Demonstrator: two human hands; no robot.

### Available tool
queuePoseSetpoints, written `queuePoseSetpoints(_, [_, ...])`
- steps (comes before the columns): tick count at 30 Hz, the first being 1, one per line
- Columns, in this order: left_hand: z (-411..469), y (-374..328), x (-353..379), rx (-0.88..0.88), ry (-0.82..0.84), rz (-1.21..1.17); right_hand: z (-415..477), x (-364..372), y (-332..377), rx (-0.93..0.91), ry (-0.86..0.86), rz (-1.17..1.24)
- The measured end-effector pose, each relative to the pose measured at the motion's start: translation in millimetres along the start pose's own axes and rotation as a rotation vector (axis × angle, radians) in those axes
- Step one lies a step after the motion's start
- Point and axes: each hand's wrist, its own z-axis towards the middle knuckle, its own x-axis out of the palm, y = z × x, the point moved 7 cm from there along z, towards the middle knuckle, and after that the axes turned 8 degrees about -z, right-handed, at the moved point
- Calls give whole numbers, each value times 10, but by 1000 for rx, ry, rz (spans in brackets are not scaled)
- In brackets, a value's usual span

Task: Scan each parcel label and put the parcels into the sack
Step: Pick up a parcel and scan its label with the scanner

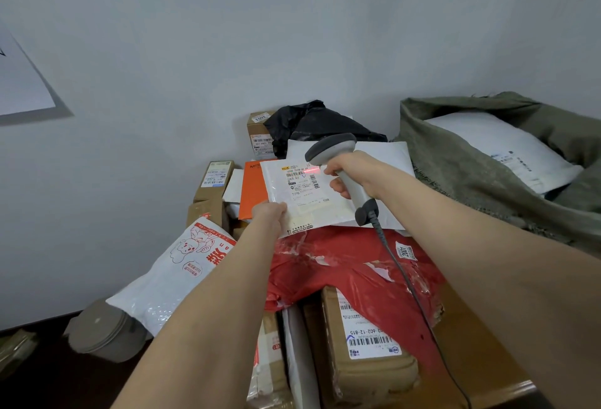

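My left hand (270, 211) grips the near left edge of a flat white parcel (302, 200) and holds it up above the pile. Its printed label (300, 181) faces me, and a red scan line falls on the barcode near the label's top right. My right hand (353, 177) grips the handle of a grey barcode scanner (330, 150), whose head points down at that label. The scanner's dark cable (406, 281) trails toward me over the pile. At the right stands the open grey-green sack (461, 161) with a white padded parcel (500, 148) inside.
Under my arms lie a red plastic parcel (351, 265), a brown box with a label (367, 340), a white bag with red cartoon print (182, 265), an orange envelope (252, 190), small cardboard boxes (214, 181) and a black bag (318, 125) against the wall.
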Motion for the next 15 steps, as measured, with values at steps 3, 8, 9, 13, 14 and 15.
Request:
queuePoseSetpoints(3, [-6,-19,-11,1,0,31,3,-12,-8,5,5,-2])
queuePoseSetpoints(8, [20,-55,-15,28,29,117,30,-29,-2,-7,-34,7])
queuePoseSetpoints(9, [33,-54,-19,29,17,99,26,-28,3,-13,-37,8])
queuePoseSetpoints(13, [84,-27,-15,11,-16,48,2,-17,18,-20,-41,4])
queuePoseSetpoints(14, [86,-25,-19,10,-20,41,-8,-14,21,-19,-39,1])
queuePoseSetpoints(15, [76,-27,-20,12,-24,39,-18,-12,23,-18,-37,1])
